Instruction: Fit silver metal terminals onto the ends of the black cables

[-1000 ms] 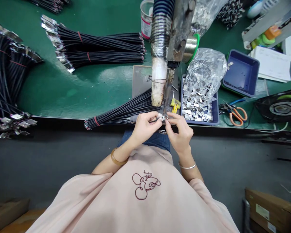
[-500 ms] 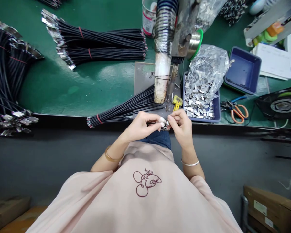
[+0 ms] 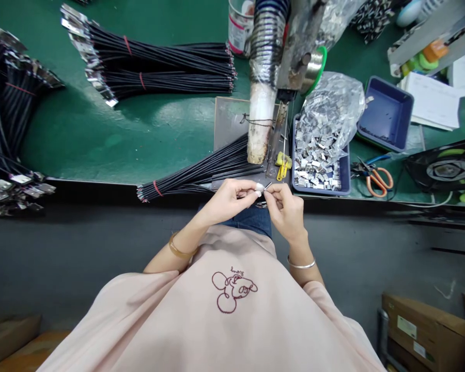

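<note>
Head view: two hands meet at the near edge of a green bench [image 3: 89, 155].
Left hand [image 3: 230, 200]: white-tipped thumb and finger pinched together — what lies between them is too small to tell.
Right hand [image 3: 287, 211]: thumb and finger gripping a small metal piece [image 3: 268, 185], just beside the left fingertips.
Cable bundle [image 3: 201, 166]: black, red-banded, beyond the left hand.
Blue tray [image 3: 345, 178]: right of the cables — metal bits [image 3: 313, 168] heaped inside.
Pliers [image 3: 380, 182]: orange-handled, right of that tray.
Hose [image 3: 261, 106]: white end beyond the hands.
</note>
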`<state>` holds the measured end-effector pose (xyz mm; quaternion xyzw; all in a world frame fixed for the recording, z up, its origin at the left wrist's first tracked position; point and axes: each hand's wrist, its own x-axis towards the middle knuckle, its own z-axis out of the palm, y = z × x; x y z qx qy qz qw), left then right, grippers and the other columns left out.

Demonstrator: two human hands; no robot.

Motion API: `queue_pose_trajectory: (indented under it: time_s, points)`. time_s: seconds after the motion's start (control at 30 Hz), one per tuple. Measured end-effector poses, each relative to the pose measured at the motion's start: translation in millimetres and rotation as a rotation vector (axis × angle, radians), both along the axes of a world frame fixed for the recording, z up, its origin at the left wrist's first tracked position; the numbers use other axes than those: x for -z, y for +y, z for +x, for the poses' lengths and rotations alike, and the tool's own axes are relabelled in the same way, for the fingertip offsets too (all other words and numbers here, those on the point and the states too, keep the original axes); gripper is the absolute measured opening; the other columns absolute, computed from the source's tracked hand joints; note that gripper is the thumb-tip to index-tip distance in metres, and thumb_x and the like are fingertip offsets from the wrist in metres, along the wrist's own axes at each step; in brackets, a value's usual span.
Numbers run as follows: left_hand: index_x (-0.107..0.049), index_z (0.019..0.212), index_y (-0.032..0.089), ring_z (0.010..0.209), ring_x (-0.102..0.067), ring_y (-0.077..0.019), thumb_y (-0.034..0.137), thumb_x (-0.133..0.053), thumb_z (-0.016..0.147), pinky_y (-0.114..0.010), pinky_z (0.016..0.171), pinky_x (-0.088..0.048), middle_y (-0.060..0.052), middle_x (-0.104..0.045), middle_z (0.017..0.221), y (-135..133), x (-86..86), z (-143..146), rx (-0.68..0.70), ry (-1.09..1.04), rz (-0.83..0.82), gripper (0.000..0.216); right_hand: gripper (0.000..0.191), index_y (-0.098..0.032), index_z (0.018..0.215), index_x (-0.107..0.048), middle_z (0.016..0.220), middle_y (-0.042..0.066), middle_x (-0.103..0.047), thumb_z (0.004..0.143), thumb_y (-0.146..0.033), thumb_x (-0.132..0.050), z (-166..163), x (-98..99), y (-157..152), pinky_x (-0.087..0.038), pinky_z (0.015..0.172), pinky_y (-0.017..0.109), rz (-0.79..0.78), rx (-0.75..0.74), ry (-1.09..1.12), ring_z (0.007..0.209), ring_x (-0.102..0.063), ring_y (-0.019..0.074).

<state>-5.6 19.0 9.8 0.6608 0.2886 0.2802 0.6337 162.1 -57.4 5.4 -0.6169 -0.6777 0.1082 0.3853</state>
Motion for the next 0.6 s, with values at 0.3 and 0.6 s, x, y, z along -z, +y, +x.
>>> queue_pose_trajectory:
  time_s: [0.3, 0.6]
  points:
    - [-0.072, 0.074, 0.012, 0.055, -0.038, -0.0067, 0.025, -0.066, 0.081, -0.021, 0.052, -0.028, 0.001, -0.053, 0.061, -0.4, 4.1, 12.4, -0.148, -0.044, -0.114, 0.017, 0.014, -0.025, 0.108, -0.057, 0.067, -0.005, -0.063, 0.097, -0.032, -0.053, 9.5, -5.7, -7.9, -0.041, 0.043, 0.022, 0.239, 0.264, 0.370, 0.044, -0.055, 0.0079]
    - [-0.067, 0.070, 0.012, 0.056, -0.042, -0.0075, 0.029, -0.067, 0.078, -0.021, 0.054, -0.032, 0.001, -0.054, 0.061, 3.0, 3.3, 20.5, -0.209, -0.090, -0.138, 0.019, 0.009, -0.022, 0.091, -0.064, 0.110, 0.005, -0.078, 0.089, -0.013, -0.066, -0.5, 6.8, 2.2, -0.063, 0.088, 0.033, 0.236, 0.098, 0.158, 0.105, -0.075, 0.0184]
